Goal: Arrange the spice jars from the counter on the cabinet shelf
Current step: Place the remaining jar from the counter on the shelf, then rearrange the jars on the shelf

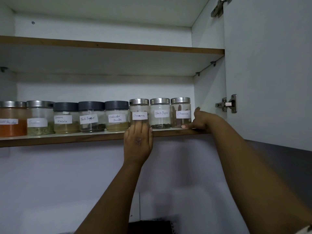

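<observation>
The clear glass steel-lidded cinnamon jar [139,112], rigid, breakable, smooth, is touched low by straight left-hand fingers [138,128]; the right hand [200,119] is pressed open against the right cinnamon jar [180,112].

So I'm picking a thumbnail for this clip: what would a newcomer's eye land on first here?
The row of labelled jars along the lower shelf, steel and dark lids side by side. Next, the two hands at its right end: the left hand lies flat against a Cinnamon jar, and the right hand touches the last jar beside the cabinet wall. The upper shelf looks bare.
</observation>
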{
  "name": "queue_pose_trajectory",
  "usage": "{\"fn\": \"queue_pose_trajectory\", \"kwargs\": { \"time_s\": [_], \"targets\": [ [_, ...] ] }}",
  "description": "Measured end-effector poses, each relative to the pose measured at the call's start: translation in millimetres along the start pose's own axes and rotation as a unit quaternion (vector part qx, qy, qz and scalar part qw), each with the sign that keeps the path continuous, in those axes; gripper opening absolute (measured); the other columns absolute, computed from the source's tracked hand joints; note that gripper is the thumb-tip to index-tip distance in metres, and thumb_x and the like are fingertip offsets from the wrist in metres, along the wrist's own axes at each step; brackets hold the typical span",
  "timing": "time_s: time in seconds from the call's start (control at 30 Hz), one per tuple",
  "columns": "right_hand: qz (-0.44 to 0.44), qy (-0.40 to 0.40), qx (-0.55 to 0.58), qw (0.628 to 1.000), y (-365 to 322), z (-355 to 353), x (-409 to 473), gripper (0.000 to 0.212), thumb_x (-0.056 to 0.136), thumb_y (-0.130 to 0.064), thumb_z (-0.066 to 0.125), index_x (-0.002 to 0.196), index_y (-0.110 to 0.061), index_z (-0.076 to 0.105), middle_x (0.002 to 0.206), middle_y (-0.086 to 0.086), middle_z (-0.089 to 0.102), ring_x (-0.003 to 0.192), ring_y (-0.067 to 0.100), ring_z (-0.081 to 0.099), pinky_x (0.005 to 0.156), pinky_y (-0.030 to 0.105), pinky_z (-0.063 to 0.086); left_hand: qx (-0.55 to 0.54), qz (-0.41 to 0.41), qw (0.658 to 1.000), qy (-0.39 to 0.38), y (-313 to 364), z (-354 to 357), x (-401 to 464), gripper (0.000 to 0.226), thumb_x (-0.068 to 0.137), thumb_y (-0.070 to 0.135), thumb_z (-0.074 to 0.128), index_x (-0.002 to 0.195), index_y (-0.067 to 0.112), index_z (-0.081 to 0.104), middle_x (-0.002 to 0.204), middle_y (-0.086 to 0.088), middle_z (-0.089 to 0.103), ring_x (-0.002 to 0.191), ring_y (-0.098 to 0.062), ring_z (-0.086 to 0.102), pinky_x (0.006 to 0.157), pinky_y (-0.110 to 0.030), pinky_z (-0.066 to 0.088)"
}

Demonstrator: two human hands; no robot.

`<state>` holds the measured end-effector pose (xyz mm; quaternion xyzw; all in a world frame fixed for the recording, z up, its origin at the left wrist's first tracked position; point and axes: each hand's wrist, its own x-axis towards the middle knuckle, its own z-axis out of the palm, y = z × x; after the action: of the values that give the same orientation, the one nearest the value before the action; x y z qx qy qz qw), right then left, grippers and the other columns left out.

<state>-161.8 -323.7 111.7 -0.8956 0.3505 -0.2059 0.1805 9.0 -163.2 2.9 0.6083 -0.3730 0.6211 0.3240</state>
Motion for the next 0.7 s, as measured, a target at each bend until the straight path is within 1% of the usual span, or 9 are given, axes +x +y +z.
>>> {"fn": "queue_pose_trajectory", "kwargs": {
  "time_s": [0.07, 0.17, 0.23, 0.3, 0.37, 0.43, 0.5, 0.63, 0.7],
  "targets": [
    [0.013, 0.028, -0.018, 0.999, -8, 6, -13, 0.110, 0.092, -0.046, 0.057, 0.145, 0.005, -0.025, 0.156, 0.025, 0.024, 0.143, 0.034, 0.028, 0.114, 0.037, 0.024, -0.005, -0.001, 1.000, -0.008, 0, -3, -1, 0.015, 0.098, 0.023, 0.045, 0.088, 0.014, 0.053, 0.086, -0.003, 0.049, 0.077, -0.020, 0.044, 0.070, -0.032, 0.034],
    [0.046, 0.092, 0.103, 0.989, -13, 29, -28, 0.101, 0.096, -0.031, 0.058, 0.147, 0.002, -0.023, 0.152, 0.027, 0.031, 0.140, 0.037, 0.032, 0.113, 0.039, 0.027, -0.023, -0.010, 1.000, -0.019, 3, -5, -3, 0.011, 0.097, 0.020, 0.048, 0.091, 0.013, 0.055, 0.088, -0.004, 0.050, 0.079, -0.020, 0.044, 0.073, -0.032, 0.034],
    [0.039, 0.191, 0.156, 0.968, -17, 57, -34, 0.087, 0.098, -0.025, 0.054, 0.151, 0.004, -0.009, 0.149, 0.027, 0.035, 0.138, 0.038, 0.032, 0.112, 0.041, 0.029, -0.026, -0.025, 0.999, -0.029, 9, -9, -4, 0.010, 0.096, 0.020, 0.049, 0.093, 0.012, 0.056, 0.090, -0.004, 0.051, 0.081, -0.020, 0.045, 0.075, -0.034, 0.036],
    [0.002, 0.275, 0.148, 0.950, -27, 92, -45, 0.069, 0.100, -0.028, 0.045, 0.150, 0.006, 0.012, 0.152, 0.029, 0.027, 0.144, 0.039, 0.020, 0.118, 0.043, 0.020, -0.039, -0.042, 0.997, -0.055, 11, -15, -2, 0.011, 0.094, 0.020, 0.050, 0.096, 0.012, 0.058, 0.093, -0.005, 0.053, 0.083, -0.021, 0.047, 0.076, -0.034, 0.036],
    [-0.049, 0.324, 0.135, 0.935, -41, 126, -56, 0.064, 0.100, -0.033, 0.044, 0.148, 0.004, 0.024, 0.156, 0.026, 0.019, 0.148, 0.037, 0.008, 0.120, 0.044, 0.012, -0.069, -0.033, 0.993, -0.092, 5, -22, -2, 0.016, 0.091, 0.018, 0.050, 0.102, 0.011, 0.060, 0.098, -0.005, 0.055, 0.086, -0.022, 0.051, 0.078, -0.035, 0.039],
    [-0.126, 0.345, 0.127, 0.922, -60, 152, -71, 0.058, 0.099, -0.035, 0.046, 0.145, -0.001, 0.033, 0.157, 0.022, 0.019, 0.149, 0.035, 0.007, 0.121, 0.045, 0.014, -0.102, 0.008, 0.986, -0.130, -7, -33, 2, 0.022, 0.089, 0.017, 0.050, 0.107, 0.010, 0.061, 0.101, -0.005, 0.058, 0.088, -0.024, 0.054, 0.078, -0.036, 0.044],
    [-0.210, 0.340, 0.119, 0.909, -76, 175, -82, 0.052, 0.099, -0.030, 0.046, 0.144, -0.005, 0.037, 0.156, 0.020, 0.023, 0.149, 0.033, 0.011, 0.120, 0.047, 0.019, -0.116, 0.030, 0.982, -0.147, -17, -48, 2, 0.023, 0.089, 0.016, 0.049, 0.108, 0.010, 0.061, 0.100, -0.005, 0.060, 0.089, -0.022, 0.055, 0.077, -0.039, 0.048],
    [-0.317, 0.312, 0.095, 0.891, -109, 203, -93, 0.052, 0.098, -0.025, 0.040, 0.147, -0.009, 0.034, 0.153, 0.014, 0.032, 0.147, 0.027, 0.022, 0.120, 0.043, 0.020, -0.062, 0.006, 0.991, -0.118, -50, -82, -11, 0.027, 0.091, 0.014, 0.051, 0.115, 0.007, 0.061, 0.110, -0.008, 0.061, 0.098, -0.024, 0.056, 0.084, -0.041, 0.048],
    [-0.351, 0.317, 0.083, 0.877, -127, 208, -96, 0.048, 0.095, -0.025, 0.040, 0.140, -0.009, 0.042, 0.146, 0.016, 0.043, 0.140, 0.029, 0.035, 0.115, 0.044, 0.033, -0.008, -0.003, 0.993, -0.121, -76, -100, -17, 0.032, 0.091, 0.018, 0.050, 0.119, 0.007, 0.060, 0.114, -0.009, 0.060, 0.103, -0.027, 0.055, 0.085, -0.042, 0.047]
  ]
}}
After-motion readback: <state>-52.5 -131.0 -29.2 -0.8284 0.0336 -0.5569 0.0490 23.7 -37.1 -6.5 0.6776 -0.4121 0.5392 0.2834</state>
